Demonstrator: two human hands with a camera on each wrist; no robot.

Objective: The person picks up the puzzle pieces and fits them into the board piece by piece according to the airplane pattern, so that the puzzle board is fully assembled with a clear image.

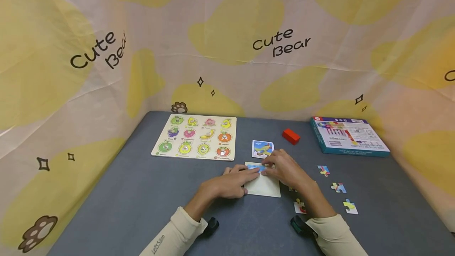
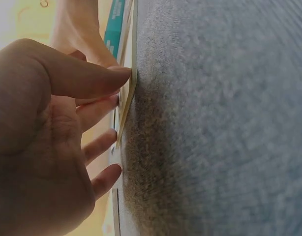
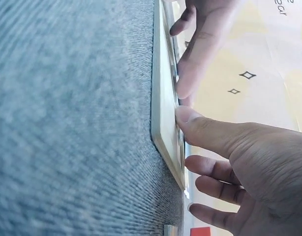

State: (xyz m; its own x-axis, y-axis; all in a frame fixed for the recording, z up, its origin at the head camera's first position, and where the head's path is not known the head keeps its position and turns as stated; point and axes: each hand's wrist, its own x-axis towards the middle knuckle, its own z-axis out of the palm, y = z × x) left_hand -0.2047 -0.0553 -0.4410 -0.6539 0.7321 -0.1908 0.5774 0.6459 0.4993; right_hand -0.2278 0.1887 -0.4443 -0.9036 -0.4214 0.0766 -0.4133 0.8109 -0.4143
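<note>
A small cream puzzle tray lies flat on the table, with blue picture pieces along its far edge. My left hand reaches over the tray from the left, its fingers stretched onto the blue pieces and its thumb at the tray's edge. My right hand is bent over the far right part, thumb and fingertips around a blue puzzle piece that they mostly cover. In the right wrist view, the right thumb presses down at the tray's top. Just beyond lies a picture card with a yellow airplane.
Several loose jigsaw pieces lie on the right, among them a pink-and-blue one, a yellow-and-white one and one near my right forearm. Farther back are a fruit board, a red block and a teal-edged box.
</note>
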